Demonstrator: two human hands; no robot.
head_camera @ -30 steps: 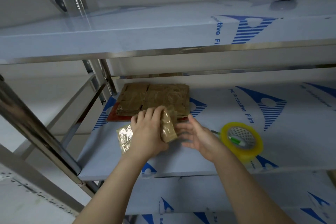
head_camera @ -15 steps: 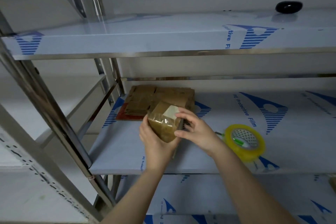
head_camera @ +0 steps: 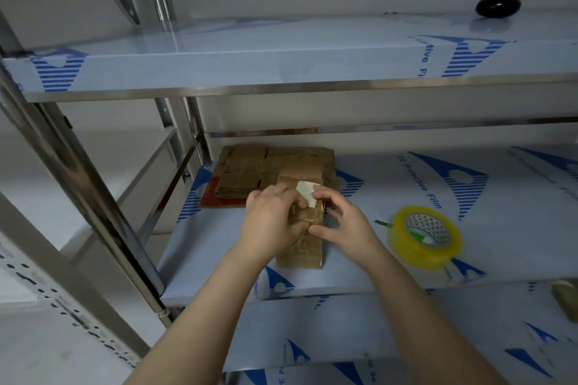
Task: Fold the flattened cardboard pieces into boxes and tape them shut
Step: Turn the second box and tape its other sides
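While both hands curl round one tape-glossed cardboard piece (head_camera: 301, 249), the left hand (head_camera: 271, 219) lies over its left side with fingertips at a white label (head_camera: 306, 192). The right hand (head_camera: 346, 226) pinches its right edge between thumb and forefinger. The piece's near end appears to sit on the middle shelf (head_camera: 215, 255), a little back from the shelf's front edge. Its far end leans toward the stack of flattened cardboard (head_camera: 247, 169). That stack lies on a red board (head_camera: 219, 201) at the back left corner.

Bare film-covered shelf lies left of the left hand, up to the slanting steel post (head_camera: 93, 197). A narrower strip lies between the right hand and the yellow tape roll (head_camera: 426, 239), which lies flat near the front edge. Beyond the roll the shelf runs open to the right. The upper shelf (head_camera: 250, 51) overhangs all of this.

The left hand hides much of the piece, so I cannot tell whether it is flat or already partly folded. A green-handled item (head_camera: 385, 224) pokes from under the roll, too small to name. A glossy black object (head_camera: 498, 6) sits on the upper shelf, unclear what. On the lower shelf (head_camera: 406, 325) a brown item (head_camera: 566, 302) is cut off by the right border.
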